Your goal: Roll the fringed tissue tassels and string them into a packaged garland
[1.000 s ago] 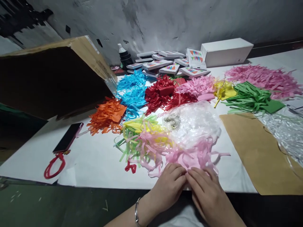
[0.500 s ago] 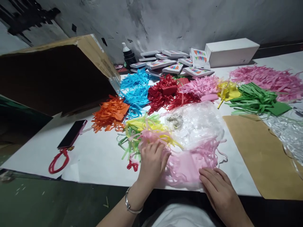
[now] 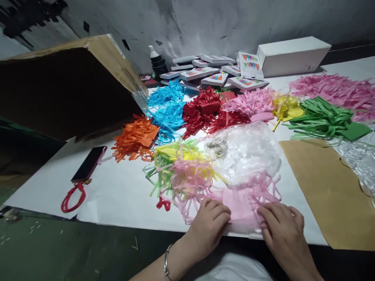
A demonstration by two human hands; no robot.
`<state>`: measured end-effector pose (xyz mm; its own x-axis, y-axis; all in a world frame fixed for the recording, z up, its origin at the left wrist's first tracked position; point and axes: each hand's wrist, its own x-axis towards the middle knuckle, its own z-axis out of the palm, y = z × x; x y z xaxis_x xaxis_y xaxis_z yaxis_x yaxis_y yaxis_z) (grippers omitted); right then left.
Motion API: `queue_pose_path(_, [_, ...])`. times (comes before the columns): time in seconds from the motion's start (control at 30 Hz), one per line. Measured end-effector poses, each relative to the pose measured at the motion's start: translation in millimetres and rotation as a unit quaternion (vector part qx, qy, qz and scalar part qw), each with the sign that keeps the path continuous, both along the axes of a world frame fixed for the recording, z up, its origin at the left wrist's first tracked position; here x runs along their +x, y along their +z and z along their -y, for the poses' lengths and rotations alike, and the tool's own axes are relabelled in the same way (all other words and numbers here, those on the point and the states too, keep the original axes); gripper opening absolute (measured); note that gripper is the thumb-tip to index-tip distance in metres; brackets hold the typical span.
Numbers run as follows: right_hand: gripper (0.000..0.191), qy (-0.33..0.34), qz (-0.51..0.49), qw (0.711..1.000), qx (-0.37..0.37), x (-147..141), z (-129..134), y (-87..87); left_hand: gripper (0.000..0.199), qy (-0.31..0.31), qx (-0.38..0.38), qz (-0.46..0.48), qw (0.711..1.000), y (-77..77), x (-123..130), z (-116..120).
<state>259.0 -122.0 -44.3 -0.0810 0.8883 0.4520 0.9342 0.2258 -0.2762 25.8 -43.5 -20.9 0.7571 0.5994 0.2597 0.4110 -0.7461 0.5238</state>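
A pink fringed tissue piece (image 3: pixel 240 201) lies flat near the table's front edge, its strips spreading to both sides. At its left part rests my left hand (image 3: pixel 209 222), fingers bent and pressed together on the paper. My right hand (image 3: pixel 281 224) touches the right part with curled fingers, its fingertips on the tissue. Behind it are a clear plastic bag (image 3: pixel 249 150) and a yellow fringed bundle (image 3: pixel 181 150) overlapping light green strips. A small red twisted piece (image 3: pixel 163 203) lies left of the pink strips.
An open cardboard box (image 3: pixel 117 66) stands at the left, with a phone (image 3: pixel 89 164) in front. Orange (image 3: pixel 136 138), blue (image 3: pixel 166 113), red (image 3: pixel 202 111) and green (image 3: pixel 328 119) fringes lie behind. Flat packs (image 3: pixel 199 73) and a white box (image 3: pixel 293 56) are by the wall; brown paper (image 3: pixel 331 195) lies right.
My left hand has moved right and toward the front edge, off the left pink strips. My right hand has shifted slightly right, its fingers more curled. The view has shifted a little.
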Motion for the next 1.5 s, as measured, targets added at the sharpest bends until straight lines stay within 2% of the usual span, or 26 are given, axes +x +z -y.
queue_pose_path(0.17, [0.02, -0.048, 0.059, 0.997, -0.006, 57, 0, -7.9, 0.018, 0.003, -0.016, 0.022, 1.0, 0.6, 2, -1])
queue_pose_path(0.23, [0.022, -0.068, 0.097, 0.993, -0.007, 79, 6, -2.0, 0.017, 0.005, -0.025, 0.026, 0.999, 0.0, 2, -2])
queue_pose_path(0.3, [0.03, -0.1, 0.105, 0.989, -0.015, 87, 12, 14.0, 0.018, 0.004, -0.032, 0.024, 0.999, -0.1, 3, -3])
queue_pose_path(0.37, [0.037, -0.094, 0.055, 0.994, -0.022, 75, 15, 36.1, 0.017, 0.001, -0.036, 0.019, 0.999, 0.1, 3, -4])
queue_pose_path(0.4, [0.037, -0.053, 0.013, 0.998, -0.018, 61, 13, 46.5, 0.017, 0.0, -0.038, 0.016, 0.999, 0.2, 4, -4])
queue_pose_path(0.47, [0.036, 0.074, -0.036, 0.997, -0.008, 26, 5, 60.1, 0.017, -0.002, -0.037, 0.008, 0.999, 0.2, 5, -5])
queue_pose_path(0.53, [0.034, 0.154, -0.049, 0.987, -0.011, -9, -8, 59.9, 0.016, -0.004, -0.03, 0.005, 1.0, -0.1, 5, -5])
queue_pose_path(0.6, [0.028, 0.179, -0.058, 0.982, -0.018, -30, -20, 48.5, 0.016, -0.009, -0.025, 0.002, 1.0, 0.1, 4, -4])
queue_pose_path(0.67, [0.027, 0.176, -0.07, 0.982, -0.013, -33, -27, 34.5, 0.018, -0.012, -0.027, -0.002, 1.0, 1.2, 1, -4])
queue_pose_path(0.73, [0.026, 0.173, -0.084, 0.981, -0.01, -23, -27, 24.6, 0.019, -0.006, -0.034, -0.003, 0.999, 2.8, -3, -4])
queue_pose_path(0.87, [0.023, 0.164, -0.098, 0.981, -0.037, -4, -24, 19.8, 0.019, 0.028, -0.042, -0.009, 0.999, 3.6, -6, -7])
queue_pose_path(1.03, [0.031, 0.062, -0.068, 0.994, -0.055, -16, -39, 13.6, 0.024, 0.142, -0.019, -0.157, 0.977, 0.1, 9, -20])
queue_pose_path(1.17, [0.031, -0.005, -0.028, 0.998, -0.057, -25, -57, 7.1, 0.027, 0.189, -0.011, -0.208, 0.96, 3.3, 20, -32])
queue_pose_path(1.27, [0.029, -0.033, -0.001, 0.998, -0.053, -26, -64, 7.7, 0.026, 0.203, -0.011, -0.237, 0.95, 8.7, 23, -37])
queue_pose_path(1.4, [0.021, -0.068, 0.021, 0.997, -0.023, -23, -64, 19.8, 0.022, 0.202, -0.015, -0.259, 0.944, 15.0, 26, -41])
queue_pose_path(1.43, [0.016, -0.066, 0.02, 0.998, -0.006, -23, -62, 23.5, 0.022, 0.201, -0.016, -0.262, 0.944, 15.9, 27, -42])
queue_pose_path(1.5, [0.016, -0.002, 0.008, 0.999, 0.036, -23, -56, 28.0, 0.022, 0.199, -0.018, -0.264, 0.944, 16.8, 27, -43])
